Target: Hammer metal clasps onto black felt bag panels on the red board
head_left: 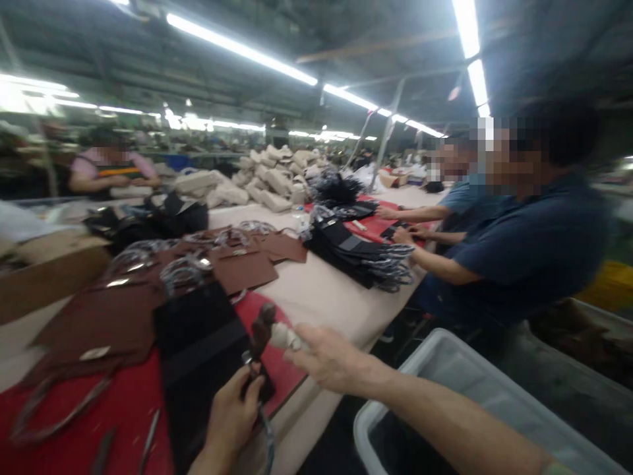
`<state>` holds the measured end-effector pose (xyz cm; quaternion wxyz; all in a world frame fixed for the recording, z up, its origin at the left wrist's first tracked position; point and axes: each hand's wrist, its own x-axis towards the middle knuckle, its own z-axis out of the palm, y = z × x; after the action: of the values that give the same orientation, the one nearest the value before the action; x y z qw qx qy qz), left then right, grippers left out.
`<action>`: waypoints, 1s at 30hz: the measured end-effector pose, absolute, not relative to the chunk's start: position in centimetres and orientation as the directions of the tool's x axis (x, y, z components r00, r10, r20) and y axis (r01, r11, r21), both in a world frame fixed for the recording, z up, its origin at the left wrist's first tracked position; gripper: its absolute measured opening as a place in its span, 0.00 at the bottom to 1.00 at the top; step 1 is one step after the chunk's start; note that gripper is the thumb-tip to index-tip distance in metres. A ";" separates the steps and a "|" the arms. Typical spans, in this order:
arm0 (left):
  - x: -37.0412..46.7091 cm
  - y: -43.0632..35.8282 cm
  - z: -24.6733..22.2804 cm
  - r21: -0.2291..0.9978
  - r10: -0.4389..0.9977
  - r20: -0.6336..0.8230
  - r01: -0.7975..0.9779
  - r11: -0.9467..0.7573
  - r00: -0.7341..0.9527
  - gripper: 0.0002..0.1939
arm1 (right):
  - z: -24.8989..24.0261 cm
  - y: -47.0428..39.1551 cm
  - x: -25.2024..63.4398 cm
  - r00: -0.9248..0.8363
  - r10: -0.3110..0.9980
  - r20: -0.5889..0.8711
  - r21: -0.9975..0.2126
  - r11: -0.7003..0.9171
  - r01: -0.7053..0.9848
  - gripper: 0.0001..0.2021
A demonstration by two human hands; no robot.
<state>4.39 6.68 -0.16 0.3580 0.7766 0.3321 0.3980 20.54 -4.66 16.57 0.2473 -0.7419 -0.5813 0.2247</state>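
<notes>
My right hand (331,359) is closed round the pale wrapped handle of a hammer (263,323), whose dark head is just above my left hand (233,406). Between the fingers of my left hand is a plastic-wrapped bag strap (268,432) with a small metal part at its end. Under and beside that hand lies a black bag panel (198,363), on a red mat (123,402). Brown bag panels (106,323) with wrapped handles and metal clasps lie to the left. Blur hides exactly where the hammer head touches.
Black bag pieces (346,247) lie farther along the table (297,290). Two people work at its right side, another at the back left. A grey-white bin (440,369) stands near my right arm. Beige bundles (271,178) are piled behind; slim tools (149,439) lie front left.
</notes>
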 end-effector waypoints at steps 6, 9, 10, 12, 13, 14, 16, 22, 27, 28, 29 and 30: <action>4.0 7.6 -1.3 0.825 0.826 0.255 0.333 -0.457 0.503 0.07 | 19.1 -3.1 20.6 0.105 0.991 0.078 -0.563 -0.043 0.825 0.08; 4.2 7.5 -1.1 0.822 0.825 0.262 0.332 -0.462 0.500 0.07 | 19.8 -3.2 19.7 0.106 0.962 0.253 -0.562 0.056 0.825 0.10; 4.3 7.5 -1.1 0.822 0.824 0.264 0.329 -0.464 0.501 0.06 | 19.6 -3.3 19.5 0.107 0.955 0.278 -0.552 0.067 0.831 0.10; 4.2 7.4 -1.0 0.815 0.822 0.258 0.343 -0.468 0.508 0.05 | 18.9 -3.3 19.5 0.078 0.971 0.228 -0.470 0.040 0.882 0.09; 4.2 7.4 -1.0 0.808 0.821 0.253 0.354 -0.470 0.512 0.05 | 18.7 -3.2 19.7 0.053 0.986 0.159 -0.402 0.016 0.916 0.08; 4.2 7.4 -1.0 0.803 0.819 0.249 0.363 -0.473 0.517 0.05 | 18.7 -3.1 19.9 0.032 0.996 0.082 -0.330 -0.004 0.944 0.07; 4.2 7.4 -1.0 0.802 0.817 0.242 0.366 -0.472 0.524 0.06 | 19.6 -3.0 20.4 0.022 1.000 -0.009 -0.256 -0.024 0.966 0.05; 4.2 7.5 -0.6 0.809 0.828 0.217 0.380 -0.449 0.516 0.07 | 23.5 -2.8 19.7 0.236 0.789 0.568 -0.587 0.186 0.788 0.10; 3.7 7.0 -0.4 0.784 0.795 0.265 0.358 -0.507 0.546 0.09 | 19.8 -3.2 19.9 0.039 0.995 0.095 -0.289 -0.010 0.957 0.07; 3.6 6.7 -0.6 0.774 0.789 0.274 0.361 -0.520 0.550 0.08 | 18.9 -3.5 20.2 0.032 0.999 -0.040 -0.229 -0.040 0.973 0.07; 3.6 6.5 -1.0 0.769 0.780 0.274 0.359 -0.529 0.562 0.07 | 18.0 -3.7 20.6 0.039 0.994 -0.105 -0.213 -0.061 0.975 0.10; 3.7 6.4 -1.5 0.758 0.784 0.305 0.360 -0.544 0.541 0.05 | 17.1 -3.9 21.1 0.058 0.989 -0.137 -0.196 -0.084 0.977 0.10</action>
<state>3.73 6.37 -1.53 0.3244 0.8156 0.3506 0.3265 21.11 -3.92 17.05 0.0251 -0.7267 -0.6763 0.1177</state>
